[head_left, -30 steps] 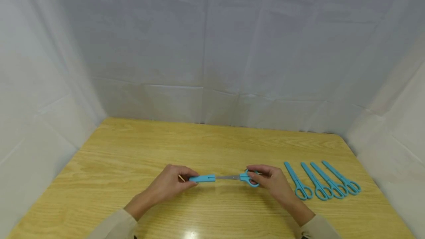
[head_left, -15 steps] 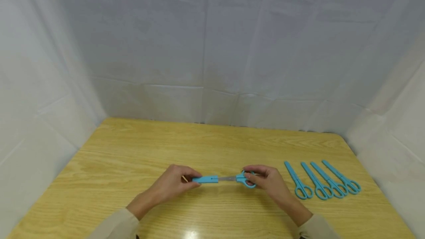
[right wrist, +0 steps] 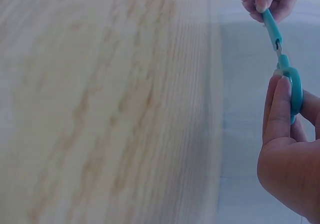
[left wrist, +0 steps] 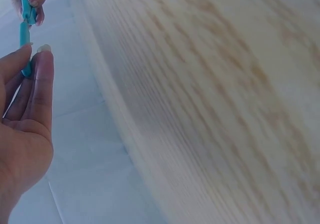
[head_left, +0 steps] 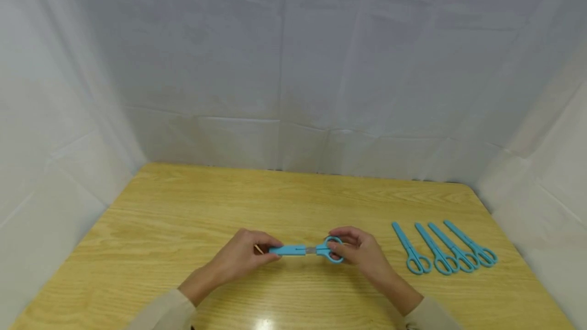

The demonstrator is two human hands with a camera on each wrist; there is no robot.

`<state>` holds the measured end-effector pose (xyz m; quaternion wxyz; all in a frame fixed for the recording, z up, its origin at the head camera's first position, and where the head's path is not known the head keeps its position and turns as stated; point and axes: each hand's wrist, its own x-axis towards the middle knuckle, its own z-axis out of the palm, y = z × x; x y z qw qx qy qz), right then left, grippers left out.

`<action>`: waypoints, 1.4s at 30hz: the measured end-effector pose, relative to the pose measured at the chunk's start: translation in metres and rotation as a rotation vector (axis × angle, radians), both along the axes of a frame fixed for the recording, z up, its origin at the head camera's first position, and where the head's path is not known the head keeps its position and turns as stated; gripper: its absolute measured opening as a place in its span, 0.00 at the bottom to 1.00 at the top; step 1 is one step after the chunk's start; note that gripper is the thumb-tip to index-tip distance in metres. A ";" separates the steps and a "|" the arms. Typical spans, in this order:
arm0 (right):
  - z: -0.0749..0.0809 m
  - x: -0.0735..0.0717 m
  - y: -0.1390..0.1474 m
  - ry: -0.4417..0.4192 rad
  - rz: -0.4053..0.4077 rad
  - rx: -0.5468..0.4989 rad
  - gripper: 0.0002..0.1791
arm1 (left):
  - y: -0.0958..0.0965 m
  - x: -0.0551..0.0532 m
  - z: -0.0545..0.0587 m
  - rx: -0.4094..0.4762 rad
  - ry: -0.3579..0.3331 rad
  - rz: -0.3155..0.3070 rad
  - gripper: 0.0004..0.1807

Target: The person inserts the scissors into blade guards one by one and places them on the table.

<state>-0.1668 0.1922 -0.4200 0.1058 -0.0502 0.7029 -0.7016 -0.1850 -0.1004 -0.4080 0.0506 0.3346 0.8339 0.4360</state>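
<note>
Between the two hands is a pair of scissors with light-blue handles, its blades mostly inside a matching blue blade cover. A short bit of metal shows between cover and handles. My left hand pinches the closed end of the cover between thumb and fingers. My right hand holds the scissors by the finger loops, thumb on one side and fingers on the other. Scissors and cover lie in one line, pointing left, above the wooden table.
To the right of my right hand, several blue scissors in covers lie side by side on the table, loops toward me. Pale sheeting hangs behind the table and at both sides.
The right hand has moved left with the scissors and the left hand slightly right with the cover. The blades have slid deeper into the cover, so less metal shows.
</note>
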 end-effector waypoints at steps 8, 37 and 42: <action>0.000 0.001 -0.004 -0.019 -0.041 0.027 0.25 | -0.001 0.001 0.000 -0.009 0.021 0.005 0.09; 0.001 0.007 -0.014 -0.015 -0.057 0.017 0.23 | -0.001 0.003 -0.003 -0.022 0.072 -0.011 0.09; 0.001 0.007 -0.018 -0.017 -0.081 0.003 0.24 | 0.000 0.003 -0.003 -0.024 0.076 -0.015 0.09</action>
